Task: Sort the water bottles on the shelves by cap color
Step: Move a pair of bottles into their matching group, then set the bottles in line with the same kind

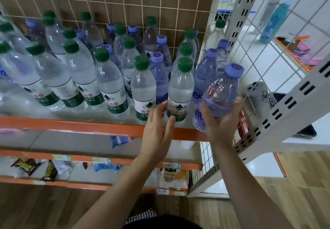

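Observation:
Several clear bottles with green caps and bluish bottles with purple caps stand mixed on the top shelf [75,126]. My right hand [220,123] grips a purple-capped bottle [223,93], tilted, just in front of the shelf's right end. My left hand [157,130] is open, fingers spread, its tips touching the lower part of a green-capped bottle [180,89] at the shelf's front edge. Another green-capped bottle [143,89] stands just left of it, with a purple-capped bottle [158,73] between and behind them.
A wire grid backs the shelf, and a white perforated upright [278,114] closes its right side. Lower shelves [89,159] hold snack packets [26,165]. A blue bottle [275,21] stands beyond the grid at the right.

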Motion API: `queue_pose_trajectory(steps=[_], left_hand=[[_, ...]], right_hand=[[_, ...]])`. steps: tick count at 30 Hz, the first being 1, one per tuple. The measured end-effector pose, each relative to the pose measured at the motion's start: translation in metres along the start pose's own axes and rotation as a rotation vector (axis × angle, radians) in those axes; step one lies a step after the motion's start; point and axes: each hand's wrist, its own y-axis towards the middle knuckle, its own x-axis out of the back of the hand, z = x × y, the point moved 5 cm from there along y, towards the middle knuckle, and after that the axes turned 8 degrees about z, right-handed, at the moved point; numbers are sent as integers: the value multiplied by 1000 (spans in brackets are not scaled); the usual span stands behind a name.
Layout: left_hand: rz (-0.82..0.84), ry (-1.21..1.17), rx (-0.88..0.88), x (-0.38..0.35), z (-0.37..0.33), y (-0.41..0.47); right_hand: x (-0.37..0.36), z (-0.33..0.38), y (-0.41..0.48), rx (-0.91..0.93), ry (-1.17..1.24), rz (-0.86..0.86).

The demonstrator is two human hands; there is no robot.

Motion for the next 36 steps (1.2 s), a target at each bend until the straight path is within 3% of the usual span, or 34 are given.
queue_pose_trajectory(steps=[7,18,24,28,36], left_hand=[[-107,-96,-114,43,-11,-5],[-418,-26,69,184,50,-38],[-555,24,111,272,104,-64],[-517,49,146,333,152,-51],[-285,149,242,407,259,46]], right_hand=[[-23,42,-20,40,34,102],[-160,83,-70,-33,278,450],[-256,111,-92,-78,360,530],[-322,131,-105,-103,338,516],[-414,149,-125,-183,272,394]])
